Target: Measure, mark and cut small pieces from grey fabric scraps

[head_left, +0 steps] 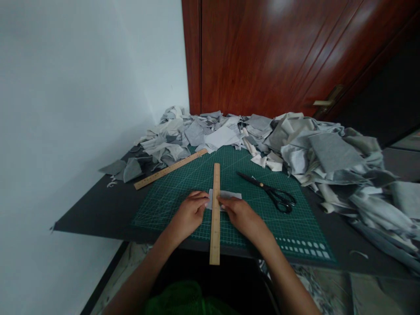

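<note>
A small light-grey piece of cloth [231, 195] lies on the green cutting mat [183, 197], crossed by an upright-lying wooden ruler [215, 227]. The near end of that ruler sticks out past the table's front edge. At the cloth's left edge, my left hand [192, 212] is closed, its fingertips pinched on the fabric. My right hand [241, 214] is closed on the cloth just right of the ruler, its index fingertip touching the ruler's edge. My right palm and lower fingers are partly hidden. Black-handled scissors [271, 190] lie to the right, apart from my hands.
A second wooden ruler [170, 169] lies slanted at the mat's left. Heaped grey and white fabric scraps [197, 131] line the back, with a taller pile [331, 153] at the right. A white wall [82, 109] and a brown door [262, 57] bound the dark table [98, 214].
</note>
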Tool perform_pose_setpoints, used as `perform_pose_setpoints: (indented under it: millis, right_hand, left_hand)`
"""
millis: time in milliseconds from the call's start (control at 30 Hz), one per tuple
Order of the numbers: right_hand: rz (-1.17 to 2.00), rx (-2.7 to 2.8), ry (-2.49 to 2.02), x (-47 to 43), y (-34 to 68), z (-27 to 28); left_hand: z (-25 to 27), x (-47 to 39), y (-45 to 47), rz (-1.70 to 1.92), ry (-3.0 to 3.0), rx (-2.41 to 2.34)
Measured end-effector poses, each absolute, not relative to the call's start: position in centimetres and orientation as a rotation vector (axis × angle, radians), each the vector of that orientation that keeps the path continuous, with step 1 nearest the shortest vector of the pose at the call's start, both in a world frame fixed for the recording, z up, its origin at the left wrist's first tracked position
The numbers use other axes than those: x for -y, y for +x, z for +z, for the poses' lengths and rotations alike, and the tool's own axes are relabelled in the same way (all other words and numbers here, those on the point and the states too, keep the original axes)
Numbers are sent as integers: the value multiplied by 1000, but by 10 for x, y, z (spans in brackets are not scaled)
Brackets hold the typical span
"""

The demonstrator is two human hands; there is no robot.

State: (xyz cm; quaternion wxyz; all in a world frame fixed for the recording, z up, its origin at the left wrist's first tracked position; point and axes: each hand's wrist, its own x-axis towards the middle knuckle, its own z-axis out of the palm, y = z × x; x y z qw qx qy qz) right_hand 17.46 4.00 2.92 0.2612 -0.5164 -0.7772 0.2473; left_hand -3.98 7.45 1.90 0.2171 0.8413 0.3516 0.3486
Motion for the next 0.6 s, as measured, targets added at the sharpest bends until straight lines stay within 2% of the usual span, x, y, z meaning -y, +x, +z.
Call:
perform_pose_setpoints:
  millis: [300, 600]
  right_hand:
    - [623, 2100, -1447, -40, 170, 29]
    - [509, 2171, -1559, -38, 168, 25]
  left_hand:
    - [16, -67, -39, 903, 2410, -1063]
    - [3, -80, -48, 1122, 1960, -1197]
